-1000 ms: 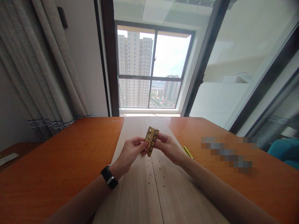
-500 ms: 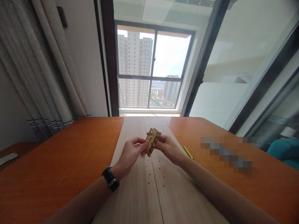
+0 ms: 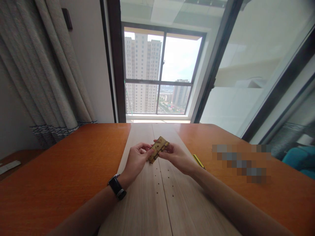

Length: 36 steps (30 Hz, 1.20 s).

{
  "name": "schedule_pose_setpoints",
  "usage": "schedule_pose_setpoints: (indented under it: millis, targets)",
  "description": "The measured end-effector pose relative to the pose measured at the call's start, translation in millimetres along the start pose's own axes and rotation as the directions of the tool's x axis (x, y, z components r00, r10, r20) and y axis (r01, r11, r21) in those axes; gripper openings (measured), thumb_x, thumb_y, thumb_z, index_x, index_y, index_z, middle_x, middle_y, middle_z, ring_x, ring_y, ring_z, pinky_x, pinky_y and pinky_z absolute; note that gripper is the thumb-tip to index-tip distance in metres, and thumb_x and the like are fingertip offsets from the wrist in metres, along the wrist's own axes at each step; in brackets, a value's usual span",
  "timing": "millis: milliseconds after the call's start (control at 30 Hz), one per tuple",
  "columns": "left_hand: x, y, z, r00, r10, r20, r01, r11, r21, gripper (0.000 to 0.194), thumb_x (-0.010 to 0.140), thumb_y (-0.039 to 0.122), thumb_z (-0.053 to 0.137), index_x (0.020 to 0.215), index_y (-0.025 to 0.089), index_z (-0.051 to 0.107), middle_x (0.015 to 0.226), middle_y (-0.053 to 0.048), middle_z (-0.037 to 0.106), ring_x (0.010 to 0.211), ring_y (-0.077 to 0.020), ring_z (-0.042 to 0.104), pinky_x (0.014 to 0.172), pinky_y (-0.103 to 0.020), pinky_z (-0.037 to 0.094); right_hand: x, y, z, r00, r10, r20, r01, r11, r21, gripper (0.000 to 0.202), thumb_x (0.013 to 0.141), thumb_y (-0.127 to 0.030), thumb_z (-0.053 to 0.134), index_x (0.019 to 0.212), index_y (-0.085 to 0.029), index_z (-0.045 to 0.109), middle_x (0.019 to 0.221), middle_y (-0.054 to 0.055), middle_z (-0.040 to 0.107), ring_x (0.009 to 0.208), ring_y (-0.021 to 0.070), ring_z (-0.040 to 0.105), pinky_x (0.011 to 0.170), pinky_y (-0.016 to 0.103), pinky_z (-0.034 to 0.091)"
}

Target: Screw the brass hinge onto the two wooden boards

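Note:
A brass-coloured hinge (image 3: pixel 158 148) with screw holes is held up above the boards, tilted, between both hands. My left hand (image 3: pixel 138 159) pinches its left side, thumb on the near face. On the other side, my right hand (image 3: pixel 177 156) grips the hinge near its knuckle edge with thumb and fingers. Some fingertips are hidden behind the metal. Below lie two pale wood boards (image 3: pixel 137 203), side by side with a narrow seam. Several small dark holes or screws dot both boards along the seam; which of these they are I cannot tell.
The boards rest on an orange-brown wooden table (image 3: pixel 73 164). A yellow and black tool (image 3: pixel 199 161) lies right of my right hand. Farther right is a blurred-out patch (image 3: pixel 242 163). A window and glass panels stand beyond the table, with a grey curtain (image 3: pixel 49 72) at left.
The hinge has turned in my fingers, so its face with holes now shows more broadly and leans further to the side. Both hands stay in nearly the same place.

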<state>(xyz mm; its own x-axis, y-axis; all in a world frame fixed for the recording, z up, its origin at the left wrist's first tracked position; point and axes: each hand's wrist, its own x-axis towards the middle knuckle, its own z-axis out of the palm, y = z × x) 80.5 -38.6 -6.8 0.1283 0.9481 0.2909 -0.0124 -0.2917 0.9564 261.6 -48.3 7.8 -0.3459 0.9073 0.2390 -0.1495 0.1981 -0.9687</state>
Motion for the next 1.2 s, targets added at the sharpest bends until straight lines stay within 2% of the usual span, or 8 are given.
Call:
schedule_pose_setpoints:
  millis: [100, 233, 367, 467, 767, 933, 1067, 1200]
  targets:
    - [-1, 1, 1.5, 0.985, 0.154, -0.083, -0.14, 0.977, 0.162, 0.021, 0.075, 0.027, 0.074, 0.093, 0.016, 0.071, 0.081, -0.003, 0.062, 0.066, -0.0128, 0.053, 0.059, -0.023, 0.043, 0, 1, -1, 1.0, -0.019, -0.015, 0.019, 1.0, 0.012, 0.055, 0.07, -0.032, 0.085, 0.12, -0.019, 0.068, 0.11, 0.008, 0.075, 0.108, 0.026, 0.067, 0.104, 0.048, 0.045]
    - [-2, 0, 2.5, 0.965, 0.226, -0.133, -0.2, 0.963, 0.181, 0.061, 0.072, 0.022, 0.075, 0.129, 0.022, 0.053, 0.099, -0.003, 0.058, 0.076, -0.0139, 0.053, 0.066, -0.024, 0.046, -1, -1, 0, 0.999, -0.026, -0.02, 0.027, 0.999, 0.034, 0.053, 0.071, -0.032, 0.084, 0.12, -0.02, 0.068, 0.111, 0.01, 0.075, 0.108, 0.026, 0.068, 0.101, 0.047, 0.048]
    - [0, -1, 1.4, 0.994, 0.1, 0.048, -0.104, 0.99, 0.097, 0.04, 0.08, 0.033, 0.069, 0.117, 0.019, 0.059, 0.1, -0.005, 0.057, 0.075, -0.0139, 0.054, 0.066, -0.025, 0.049, -2, -2, 1, 0.999, -0.03, -0.022, 0.031, 0.998, 0.062, 0.055, 0.069, -0.032, 0.086, 0.12, -0.021, 0.068, 0.111, 0.009, 0.075, 0.105, 0.0255, 0.069, 0.101, 0.047, 0.048]
    - [0, 1, 1.6, 0.995, 0.06, 0.08, -0.064, 0.997, 0.044, 0.042, 0.082, 0.037, 0.068, 0.117, 0.018, 0.058, 0.099, -0.005, 0.057, 0.076, -0.0147, 0.057, 0.066, -0.026, 0.05, -2, -2, 1, 0.999, -0.033, -0.025, 0.035, 0.995, 0.089, 0.057, 0.068, -0.034, 0.087, 0.12, -0.022, 0.067, 0.11, 0.008, 0.076, 0.103, 0.0248, 0.07, 0.1, 0.046, 0.048]
    - [-10, 11, 8.3, 0.979, 0.165, 0.118, -0.176, 0.981, 0.084, 0.036, 0.087, 0.029, 0.06, 0.121, 0.021, 0.067, 0.108, -0.009, 0.061, 0.086, -0.0182, 0.06, 0.067, -0.026, 0.051, -1, -8, 6, 0.989, -0.065, -0.129, 0.065, 0.998, -0.005, 0.044, 0.064, -0.034, 0.088, 0.102, -0.019, 0.071, 0.1, 0.007, 0.076, 0.095, 0.0239, 0.071, 0.087, 0.041, 0.056]
    - [-14, 16, 10.2, 0.958, 0.074, 0.277, -0.043, 0.992, -0.115, 0.037, 0.087, 0.036, 0.062, 0.117, 0.015, 0.07, 0.104, -0.01, 0.066, 0.081, -0.0173, 0.062, 0.071, -0.028, 0.051, 0, -5, 8, 0.964, -0.062, -0.258, 0.027, 0.99, -0.136, 0.042, 0.062, -0.037, 0.087, 0.091, -0.017, 0.066, 0.076, 0.003, 0.073, 0.068, 0.0191, 0.069, 0.063, 0.034, 0.057]
    - [-15, 19, 9.2, 0.913, -0.007, 0.408, 0.111, 0.966, -0.232, 0.043, 0.086, 0.045, 0.067, 0.113, 0.011, 0.07, 0.091, -0.011, 0.071, 0.08, -0.0199, 0.066, 0.069, -0.029, 0.05, 0, -5, 8, 0.955, -0.064, -0.289, -0.008, 0.971, -0.241, 0.038, 0.065, -0.045, 0.084, 0.077, -0.016, 0.062, 0.062, 0.0, 0.066, 0.047, 0.0137, 0.059, 0.043, 0.027, 0.046]
    - [-13, 16, 7.4, 0.902, -0.071, 0.425, 0.233, 0.911, -0.342, 0.049, 0.08, 0.047, 0.075, 0.112, 0.01, 0.07, 0.095, -0.013, 0.072, 0.081, -0.0219, 0.069, 0.071, -0.031, 0.052, 1, -7, 8, 0.96, -0.083, -0.267, 0.023, 0.976, -0.218, 0.039, 0.071, -0.05, 0.078, 0.081, -0.014, 0.068, 0.068, 0.002, 0.068, 0.054, 0.0127, 0.059, 0.048, 0.026, 0.047]
